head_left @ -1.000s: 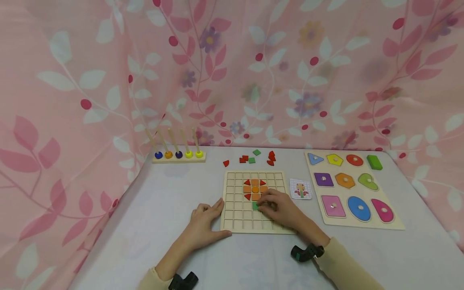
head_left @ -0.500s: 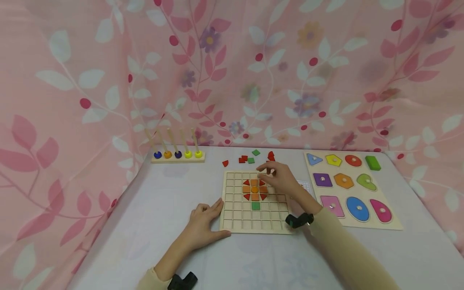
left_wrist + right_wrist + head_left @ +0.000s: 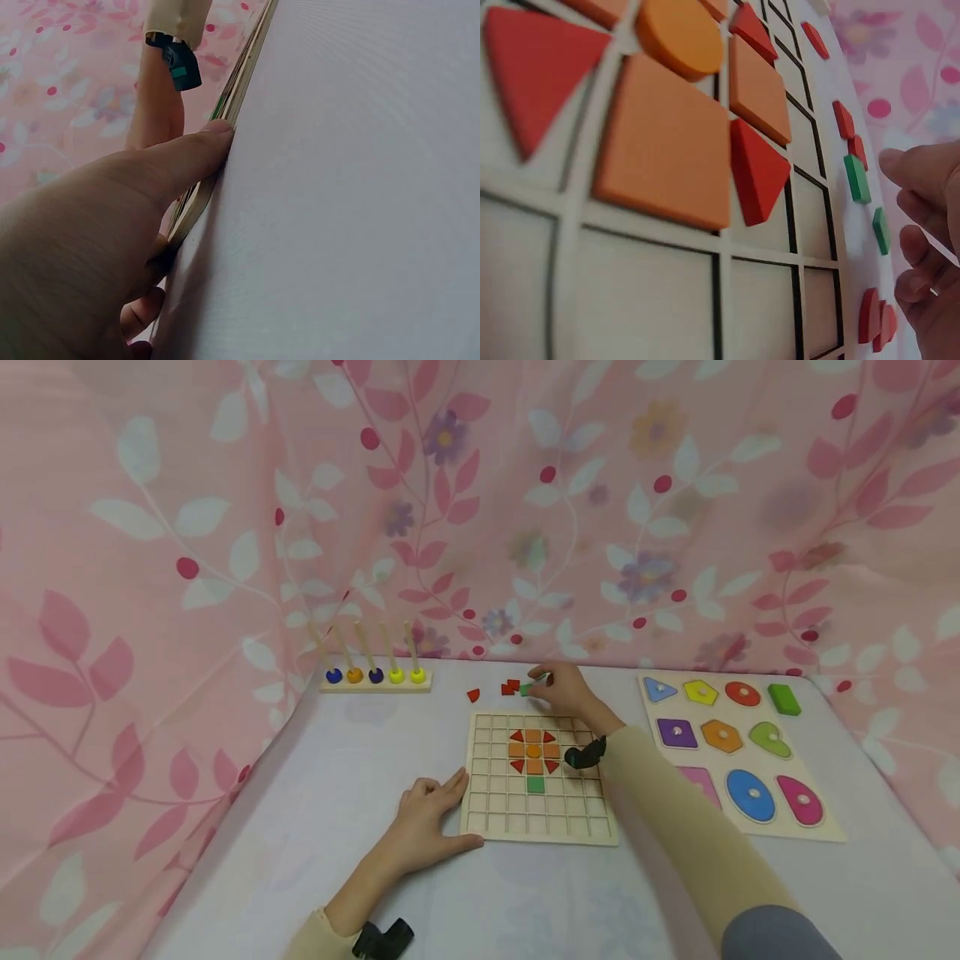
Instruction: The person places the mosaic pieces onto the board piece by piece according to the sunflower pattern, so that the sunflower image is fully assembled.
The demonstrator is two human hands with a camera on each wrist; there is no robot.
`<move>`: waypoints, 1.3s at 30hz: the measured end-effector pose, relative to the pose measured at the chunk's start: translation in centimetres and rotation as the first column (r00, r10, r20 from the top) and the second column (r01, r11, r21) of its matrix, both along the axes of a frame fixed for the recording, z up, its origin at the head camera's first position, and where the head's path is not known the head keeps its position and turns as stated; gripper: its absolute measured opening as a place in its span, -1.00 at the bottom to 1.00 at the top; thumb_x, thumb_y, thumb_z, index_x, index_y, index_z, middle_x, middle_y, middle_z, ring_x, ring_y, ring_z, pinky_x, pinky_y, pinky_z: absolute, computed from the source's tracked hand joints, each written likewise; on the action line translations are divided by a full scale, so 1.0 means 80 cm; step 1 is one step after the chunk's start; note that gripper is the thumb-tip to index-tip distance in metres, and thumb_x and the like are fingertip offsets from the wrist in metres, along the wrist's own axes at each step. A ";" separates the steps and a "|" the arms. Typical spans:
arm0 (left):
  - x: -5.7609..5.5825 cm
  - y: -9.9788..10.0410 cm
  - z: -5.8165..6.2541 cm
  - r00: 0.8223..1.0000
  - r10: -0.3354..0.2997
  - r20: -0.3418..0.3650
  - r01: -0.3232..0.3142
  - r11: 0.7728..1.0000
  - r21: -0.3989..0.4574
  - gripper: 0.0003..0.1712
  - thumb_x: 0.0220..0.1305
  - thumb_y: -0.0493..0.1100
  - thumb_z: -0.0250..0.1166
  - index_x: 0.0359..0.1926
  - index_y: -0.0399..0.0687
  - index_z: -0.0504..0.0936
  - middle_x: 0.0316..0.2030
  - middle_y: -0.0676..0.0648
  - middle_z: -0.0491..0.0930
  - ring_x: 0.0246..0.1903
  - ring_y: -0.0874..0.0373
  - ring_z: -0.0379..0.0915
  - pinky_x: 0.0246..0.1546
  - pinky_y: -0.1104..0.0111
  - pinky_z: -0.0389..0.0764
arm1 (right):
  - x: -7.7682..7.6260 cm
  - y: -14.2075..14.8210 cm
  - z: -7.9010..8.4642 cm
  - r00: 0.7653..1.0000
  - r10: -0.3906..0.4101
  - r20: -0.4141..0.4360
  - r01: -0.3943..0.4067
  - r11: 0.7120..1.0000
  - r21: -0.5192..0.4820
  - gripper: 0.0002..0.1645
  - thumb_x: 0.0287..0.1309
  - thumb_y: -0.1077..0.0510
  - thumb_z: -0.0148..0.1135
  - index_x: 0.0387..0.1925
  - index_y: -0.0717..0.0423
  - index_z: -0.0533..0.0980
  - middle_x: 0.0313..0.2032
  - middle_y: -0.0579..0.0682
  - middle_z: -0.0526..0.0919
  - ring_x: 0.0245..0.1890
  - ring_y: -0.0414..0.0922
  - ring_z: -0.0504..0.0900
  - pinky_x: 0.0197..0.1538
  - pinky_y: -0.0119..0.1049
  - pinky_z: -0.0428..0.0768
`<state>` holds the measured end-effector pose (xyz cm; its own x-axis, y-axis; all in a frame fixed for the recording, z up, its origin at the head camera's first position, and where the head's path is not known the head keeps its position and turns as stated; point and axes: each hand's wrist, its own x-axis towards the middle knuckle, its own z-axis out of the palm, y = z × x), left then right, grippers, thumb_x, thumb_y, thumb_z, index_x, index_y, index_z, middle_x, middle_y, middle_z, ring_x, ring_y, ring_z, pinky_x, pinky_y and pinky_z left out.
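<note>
Beige bd. (image 3: 517,804), L hand (image 3: 422,828) still spread at its edge, R hand (image 3: 564,688) now beyond, by green tiles (image 3: 857,180), grip unclear

"Count, touching the left hand (image 3: 423,827)?"
"Got one wooden grid board (image 3: 487,802), bearing four orange square tiles (image 3: 534,767), four red wedges (image 3: 517,766), one orange disc (image 3: 533,751), one green square (image 3: 535,784)."
"Near the right hand (image 3: 566,689)?"
"Two loose green squares (image 3: 857,180), two red squares (image 3: 844,120)."
"Well right of it?"
"Nine coloured knobbed pieces (image 3: 738,797), one green block (image 3: 783,699); well left, five wooden pegs (image 3: 412,647), five coloured rings (image 3: 417,676)."
</note>
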<state>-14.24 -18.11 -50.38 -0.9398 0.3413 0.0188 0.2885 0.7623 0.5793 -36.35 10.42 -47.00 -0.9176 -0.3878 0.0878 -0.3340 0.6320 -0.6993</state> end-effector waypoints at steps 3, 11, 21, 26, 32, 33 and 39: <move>-0.001 0.002 0.000 1.000 0.005 0.005 -0.005 1.000 0.002 0.17 0.09 0.36 0.58 0.58 -0.05 0.36 0.60 0.03 0.26 0.19 0.02 0.28 0.16 0.00 0.24 | -0.007 0.000 -0.003 0.999 0.002 0.034 -0.002 1.000 0.002 -0.57 0.38 0.20 0.38 0.20 0.30 0.66 0.16 0.25 0.67 -0.22 0.04 0.53 -0.15 -0.16 0.48; -0.001 0.004 0.003 1.000 0.000 -0.001 0.000 1.000 -0.003 0.16 0.09 0.35 0.58 0.58 -0.07 0.36 0.60 0.01 0.26 0.18 0.02 0.29 0.14 0.02 0.24 | -0.019 0.005 -0.010 0.998 0.062 0.009 -0.063 0.996 0.060 -0.63 0.35 0.22 0.40 0.12 0.31 0.70 0.21 0.27 0.67 -0.04 0.13 0.62 0.06 0.02 0.59; -0.001 0.004 0.007 1.000 0.004 0.003 -0.004 1.000 0.003 0.16 0.09 0.32 0.60 0.57 -0.09 0.37 0.60 0.00 0.27 0.16 0.03 0.28 0.12 0.02 0.24 | -0.031 0.011 -0.009 0.993 0.115 0.005 -0.115 0.983 0.140 -0.68 0.36 0.19 0.42 0.06 0.29 0.72 0.09 0.22 0.68 -0.08 0.08 0.59 0.05 0.00 0.59; -0.001 0.003 0.004 1.000 0.007 -0.007 -0.007 1.000 0.004 0.16 0.08 0.34 0.60 0.57 -0.09 0.37 0.60 0.00 0.27 0.16 0.04 0.28 0.12 0.02 0.23 | -0.026 0.004 -0.001 0.985 0.168 -0.049 -0.154 0.965 0.210 -0.67 0.39 0.24 0.37 0.07 0.40 0.68 0.05 0.28 0.69 -0.04 0.13 0.64 0.11 0.04 0.60; -0.001 0.003 0.000 1.000 0.008 -0.002 -0.008 1.000 0.004 0.17 0.09 0.38 0.57 0.58 -0.07 0.37 0.60 0.01 0.26 0.17 0.05 0.27 0.13 0.02 0.23 | -0.021 0.006 0.002 0.983 0.184 -0.031 -0.172 0.959 0.225 -0.67 0.43 0.22 0.32 0.08 0.39 0.68 0.02 0.27 0.72 -0.19 0.05 0.62 -0.01 -0.02 0.60; -0.001 0.003 0.000 1.000 0.007 -0.001 -0.007 1.000 0.003 0.17 0.10 0.39 0.57 0.58 -0.07 0.36 0.60 0.01 0.26 0.17 0.05 0.27 0.14 0.02 0.23 | -0.020 0.008 0.002 0.983 0.181 -0.029 -0.171 0.960 0.221 -0.67 0.44 0.21 0.31 0.09 0.37 0.68 0.02 0.26 0.72 -0.21 0.03 0.61 -0.03 -0.04 0.59; 0.000 0.003 0.000 1.000 0.006 -0.001 -0.006 1.000 -0.008 0.17 0.10 0.38 0.57 0.57 -0.08 0.37 0.59 0.01 0.28 0.20 0.00 0.28 0.15 0.00 0.25 | 0.008 0.023 0.003 0.986 0.156 -0.053 -0.147 0.980 0.135 -0.66 0.47 0.16 0.30 0.11 0.31 0.66 -0.05 0.19 0.74 -0.21 -0.02 0.59 -0.13 -0.15 0.57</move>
<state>-14.22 -17.90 -50.34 -0.9417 0.3361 0.0170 0.2847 0.7685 0.5731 -35.70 12.23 -46.75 -0.8415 -0.5338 0.0834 -0.4737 0.6546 -0.5892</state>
